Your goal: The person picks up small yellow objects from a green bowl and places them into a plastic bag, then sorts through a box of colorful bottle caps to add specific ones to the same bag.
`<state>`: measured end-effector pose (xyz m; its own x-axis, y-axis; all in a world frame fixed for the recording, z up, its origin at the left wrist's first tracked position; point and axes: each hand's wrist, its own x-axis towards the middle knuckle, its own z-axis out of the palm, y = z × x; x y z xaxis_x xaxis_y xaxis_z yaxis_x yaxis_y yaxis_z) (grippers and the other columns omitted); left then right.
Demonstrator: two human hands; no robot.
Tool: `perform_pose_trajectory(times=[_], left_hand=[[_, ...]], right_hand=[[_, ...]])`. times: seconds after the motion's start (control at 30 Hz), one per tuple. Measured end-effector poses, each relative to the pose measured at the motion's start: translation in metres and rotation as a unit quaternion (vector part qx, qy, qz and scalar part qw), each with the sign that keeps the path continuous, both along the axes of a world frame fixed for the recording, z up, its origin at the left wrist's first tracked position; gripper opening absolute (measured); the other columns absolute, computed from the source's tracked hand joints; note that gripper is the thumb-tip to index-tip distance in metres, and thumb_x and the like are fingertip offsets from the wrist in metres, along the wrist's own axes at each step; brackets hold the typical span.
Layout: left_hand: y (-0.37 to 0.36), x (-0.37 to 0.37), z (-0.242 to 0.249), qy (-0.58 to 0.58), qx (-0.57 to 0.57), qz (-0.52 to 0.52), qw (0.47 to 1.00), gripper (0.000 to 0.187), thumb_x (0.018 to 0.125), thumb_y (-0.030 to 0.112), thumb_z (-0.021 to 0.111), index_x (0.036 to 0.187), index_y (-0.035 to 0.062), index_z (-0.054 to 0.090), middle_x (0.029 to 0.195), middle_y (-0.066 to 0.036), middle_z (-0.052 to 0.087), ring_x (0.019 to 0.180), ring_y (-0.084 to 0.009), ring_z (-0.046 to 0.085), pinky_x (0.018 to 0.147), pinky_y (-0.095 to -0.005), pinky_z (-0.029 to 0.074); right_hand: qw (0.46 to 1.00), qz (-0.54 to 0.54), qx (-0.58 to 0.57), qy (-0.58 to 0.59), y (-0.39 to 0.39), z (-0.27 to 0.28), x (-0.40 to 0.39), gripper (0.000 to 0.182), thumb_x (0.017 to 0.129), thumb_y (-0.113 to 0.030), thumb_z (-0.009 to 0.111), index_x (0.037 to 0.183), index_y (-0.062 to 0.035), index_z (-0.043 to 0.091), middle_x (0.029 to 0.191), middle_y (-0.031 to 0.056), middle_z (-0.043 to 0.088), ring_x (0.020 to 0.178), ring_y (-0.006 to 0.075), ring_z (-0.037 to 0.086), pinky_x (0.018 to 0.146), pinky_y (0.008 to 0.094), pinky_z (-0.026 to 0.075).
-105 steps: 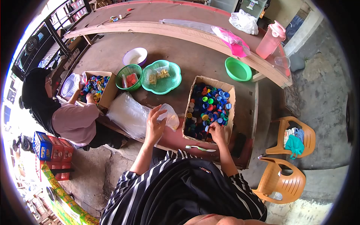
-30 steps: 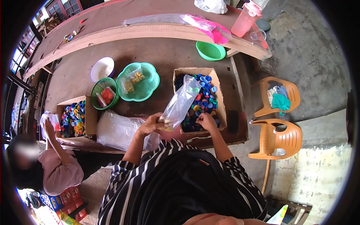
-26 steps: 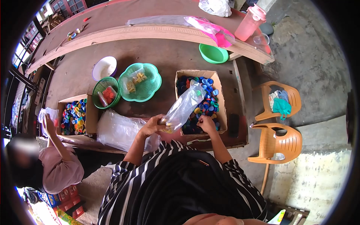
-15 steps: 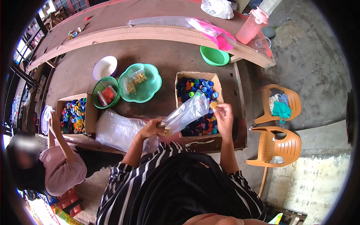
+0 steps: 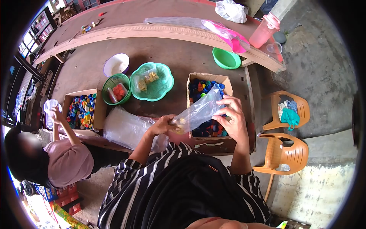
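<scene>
My left hand (image 5: 163, 125) is wrapped round the lower end of a clear plastic bag (image 5: 200, 109), where several yellow caps (image 5: 180, 125) lie inside. My right hand (image 5: 233, 116) is at the bag's upper end, fingers bent against the plastic; whether a cap is between them is hidden. Beneath the bag stands a cardboard box (image 5: 227, 81) of mostly blue bottle caps. To the left of my left hand lies a pile of clear plastic bags (image 5: 124, 128).
A green flower-shaped basket (image 5: 164, 87) holds bagged yellow caps. Near it are a green basket (image 5: 124, 100), a white bowl (image 5: 116, 65) and another cap box (image 5: 97, 114). A co-worker (image 5: 68, 160) sits left. Orange chairs (image 5: 282, 152) stand right; a green bowl (image 5: 227, 59) is behind.
The yellow cap that my right hand held no longer shows, and that hand is now at the bag's upper end. The whole view has shifted; the co-worker's hands have moved slightly.
</scene>
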<state>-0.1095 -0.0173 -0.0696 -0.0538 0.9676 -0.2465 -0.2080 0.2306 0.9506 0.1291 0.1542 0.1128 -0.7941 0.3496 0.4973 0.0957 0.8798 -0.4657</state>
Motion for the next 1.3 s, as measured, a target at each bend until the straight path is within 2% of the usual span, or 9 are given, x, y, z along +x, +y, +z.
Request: perform_pose_trajectory(times=[0.17,0.33,0.47,0.57,0.67,0.83,0.97,1.1,1.3], left_hand=[[-0.001,0.003,0.000,-0.039,0.085,-0.015,0.996,0.048,0.082,0.013,0.082,0.123,-0.0028,0.062,0.110,-0.005,0.069,0.103,-0.0129,0.061,0.095,-0.0299,0.049],[-0.008,0.001,0.012,-0.079,0.010,-0.032,0.996,0.046,0.084,0.015,0.081,0.122,-0.0020,0.062,0.109,-0.005,0.069,0.105,-0.0133,0.062,0.095,-0.0301,0.048],[-0.011,-0.008,0.000,-0.117,0.003,0.021,0.993,0.043,0.084,0.014,0.081,0.118,-0.0001,0.060,0.110,-0.005,0.067,0.103,-0.0147,0.063,0.096,-0.0306,0.048],[-0.018,-0.010,-0.001,-0.158,0.111,-0.022,0.981,0.051,0.081,0.014,0.083,0.123,0.0014,0.056,0.117,-0.006,0.064,0.108,-0.0166,0.061,0.096,-0.0326,0.049],[-0.019,-0.007,0.011,-0.063,0.075,-0.066,0.993,0.066,0.075,0.005,0.086,0.131,0.0004,0.052,0.123,-0.006,0.060,0.119,-0.0159,0.054,0.100,-0.0332,0.046],[-0.015,-0.014,0.017,-0.090,0.004,-0.066,0.994,0.049,0.079,0.005,0.083,0.123,-0.0005,0.062,0.112,-0.004,0.069,0.106,-0.0129,0.061,0.094,-0.0307,0.049],[-0.014,-0.021,-0.014,-0.155,0.035,-0.026,0.987,0.045,0.082,0.012,0.082,0.121,0.0022,0.061,0.114,-0.003,0.067,0.110,-0.0134,0.061,0.094,-0.0319,0.050],[-0.025,-0.019,-0.029,-0.345,0.084,0.040,0.934,0.044,0.087,0.017,0.077,0.126,0.0049,0.058,0.119,-0.005,0.067,0.115,-0.0185,0.063,0.099,-0.0348,0.051],[-0.037,-0.026,-0.056,-0.417,0.067,0.086,0.902,0.043,0.099,0.024,0.062,0.136,0.0048,0.051,0.129,-0.009,0.063,0.116,-0.0207,0.063,0.101,-0.0374,0.051]], right_hand=[[0.997,0.032,0.042,0.053,-0.012,0.020,-0.015,0.017,0.075,-0.013,0.081,0.086,-0.0093,0.069,0.087,0.0023,0.066,0.094,0.0236,0.061,0.095,0.0417,0.041],[0.996,0.009,0.066,0.063,-0.024,0.029,-0.026,0.017,0.076,-0.012,0.080,0.089,-0.0088,0.070,0.079,0.0033,0.062,0.078,0.0219,0.056,0.083,0.0380,0.041],[0.995,-0.014,0.045,0.086,-0.025,0.025,-0.026,0.016,0.078,-0.010,0.079,0.092,-0.0076,0.071,0.079,0.0039,0.063,0.078,0.0220,0.057,0.081,0.0357,0.041],[0.992,-0.044,-0.008,0.119,-0.028,0.018,-0.028,0.013,0.081,-0.007,0.077,0.093,-0.0064,0.071,0.082,0.0038,0.065,0.077,0.0208,0.057,0.080,0.0334,0.041],[0.989,-0.066,-0.046,0.123,-0.028,0.016,-0.033,0.012,0.082,-0.005,0.076,0.093,-0.0052,0.071,0.083,0.0039,0.065,0.078,0.0192,0.058,0.078,0.0323,0.042],[0.986,-0.099,-0.031,0.128,-0.024,0.013,-0.041,0.013,0.083,-0.006,0.076,0.096,-0.0067,0.071,0.083,0.0061,0.063,0.075,0.0207,0.057,0.070,0.0324,0.046],[0.979,-0.137,-0.051,0.141,-0.018,0.005,-0.043,0.015,0.083,-0.008,0.078,0.095,-0.0050,0.070,0.082,0.0070,0.060,0.075,0.0207,0.057,0.068,0.0324,0.046],[0.966,-0.162,-0.093,0.180,-0.017,0.000,-0.044,0.010,0.088,-0.002,0.073,0.094,0.0011,0.066,0.082,0.0046,0.056,0.072,0.0117,0.053,0.066,0.0253,0.044],[0.968,-0.133,-0.131,0.167,-0.021,-0.036,-0.034,0.012,0.094,-0.009,0.067,0.092,0.0008,0.060,0.088,0.0062,0.062,0.077,0.0155,0.058,0.074,0.0282,0.047]])
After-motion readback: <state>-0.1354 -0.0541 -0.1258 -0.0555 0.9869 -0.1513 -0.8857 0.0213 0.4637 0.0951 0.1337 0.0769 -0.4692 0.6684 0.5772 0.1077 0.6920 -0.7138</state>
